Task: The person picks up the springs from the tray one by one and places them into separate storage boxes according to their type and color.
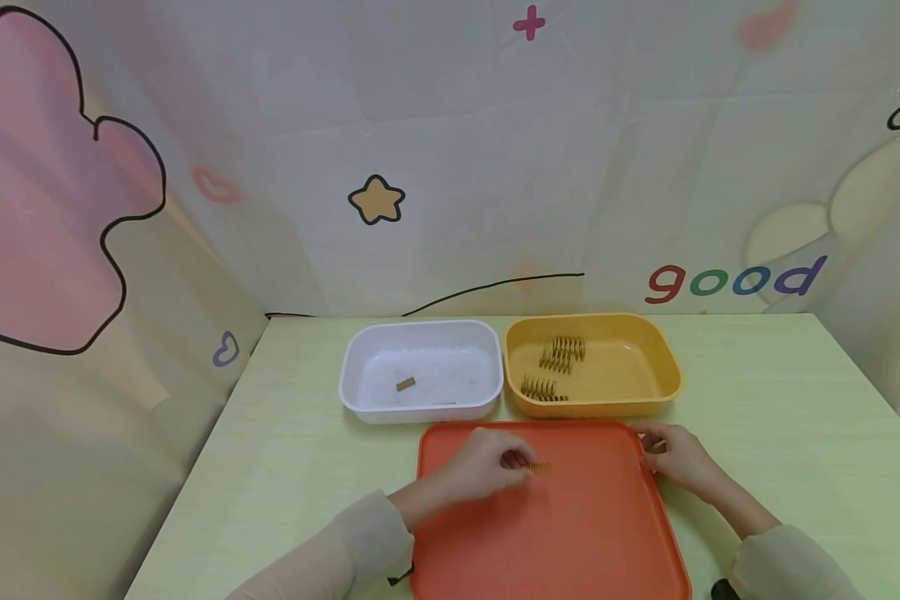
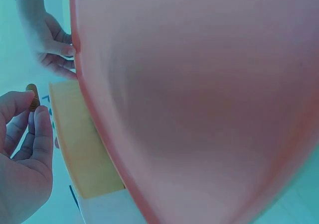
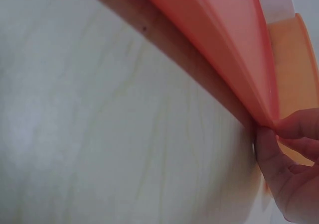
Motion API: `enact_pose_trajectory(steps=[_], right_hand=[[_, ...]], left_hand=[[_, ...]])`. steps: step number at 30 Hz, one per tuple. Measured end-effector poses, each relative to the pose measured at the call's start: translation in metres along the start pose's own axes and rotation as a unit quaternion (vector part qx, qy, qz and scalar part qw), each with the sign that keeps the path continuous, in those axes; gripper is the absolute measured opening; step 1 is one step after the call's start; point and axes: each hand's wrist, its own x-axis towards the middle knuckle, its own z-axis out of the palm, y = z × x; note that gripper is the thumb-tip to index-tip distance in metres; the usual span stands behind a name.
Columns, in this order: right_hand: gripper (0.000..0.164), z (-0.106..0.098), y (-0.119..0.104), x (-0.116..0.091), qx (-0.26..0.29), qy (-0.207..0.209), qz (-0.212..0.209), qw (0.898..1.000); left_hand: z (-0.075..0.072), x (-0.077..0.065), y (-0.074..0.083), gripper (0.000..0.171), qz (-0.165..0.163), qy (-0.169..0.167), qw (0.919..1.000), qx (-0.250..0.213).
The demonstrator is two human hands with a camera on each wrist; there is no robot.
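My left hand pinches a small brass-coloured coil spring between thumb and fingers, above the orange-red tray. The left wrist view shows the same spring held at the fingertips. At the tray's far right corner, my right hand grips the rim. In the right wrist view its thumb and fingers close on the tray's edge. One small spring lies in the white bin. Several larger springs lie in the yellow bin.
The two bins stand side by side just behind the tray on a pale green wood-grain table. A printed curtain hangs behind the table. A black object shows partly beside the right sleeve at the front.
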Motion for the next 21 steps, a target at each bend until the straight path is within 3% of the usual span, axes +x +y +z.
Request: enact_pose_trajectory(steps=[10, 21], right_hand=[[0.043, 0.000, 0.000, 0.000, -0.001, 0.000, 0.002, 1.000], [0.042, 0.000, 0.000, 0.000, 0.000, -0.001, -0.001, 1.000]], left_hand=[[-0.011, 0.001, 0.002, 0.010, -0.027, 0.005, 0.9996, -0.002], [-0.021, 0.001, 0.000, 0.010, -0.034, 0.009, 0.9994, -0.004]])
